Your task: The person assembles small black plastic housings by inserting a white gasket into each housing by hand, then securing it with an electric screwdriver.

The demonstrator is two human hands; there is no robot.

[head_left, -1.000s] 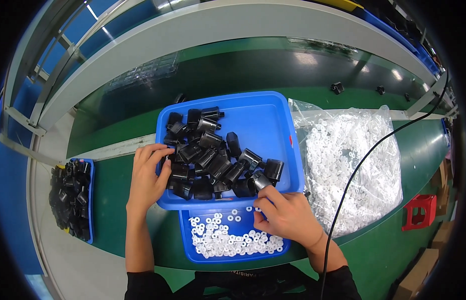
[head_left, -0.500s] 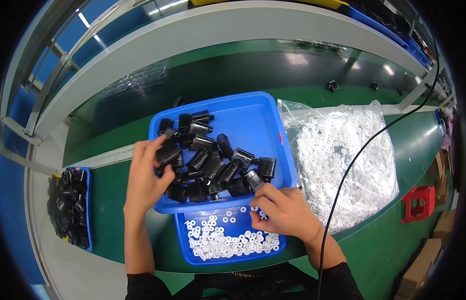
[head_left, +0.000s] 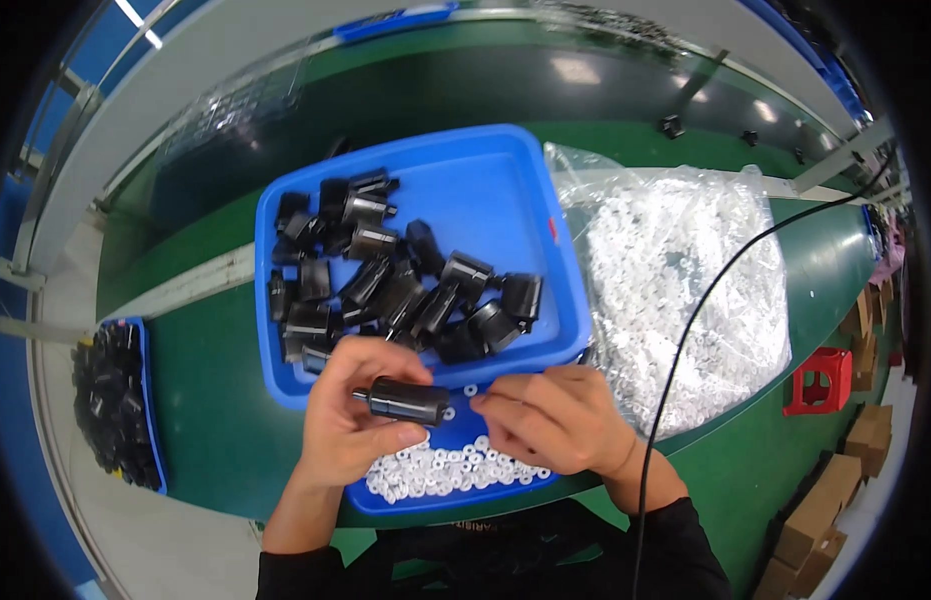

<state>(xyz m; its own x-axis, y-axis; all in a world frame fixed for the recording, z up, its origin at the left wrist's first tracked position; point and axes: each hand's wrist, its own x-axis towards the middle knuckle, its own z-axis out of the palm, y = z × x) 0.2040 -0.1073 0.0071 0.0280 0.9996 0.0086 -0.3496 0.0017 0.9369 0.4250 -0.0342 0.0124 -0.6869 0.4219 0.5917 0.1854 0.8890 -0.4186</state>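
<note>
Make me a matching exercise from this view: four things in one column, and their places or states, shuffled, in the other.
Column one
1. large blue rectangular plastic tray
2. clear plastic bag
3. red plastic stool
4. left hand

Column two
A. standing on the green floor
B. holding a black cylindrical plastic part
C. bearing many loose black parts
D. filled with small white rings

Pairs: 1-C, 2-D, 3-A, 4-B

From my remote seat I see a green table [head_left: 200, 330] bearing a large blue tray [head_left: 470, 195], a smaller blue tray [head_left: 465, 428] and a clear bag of white rings [head_left: 690, 300].
</note>
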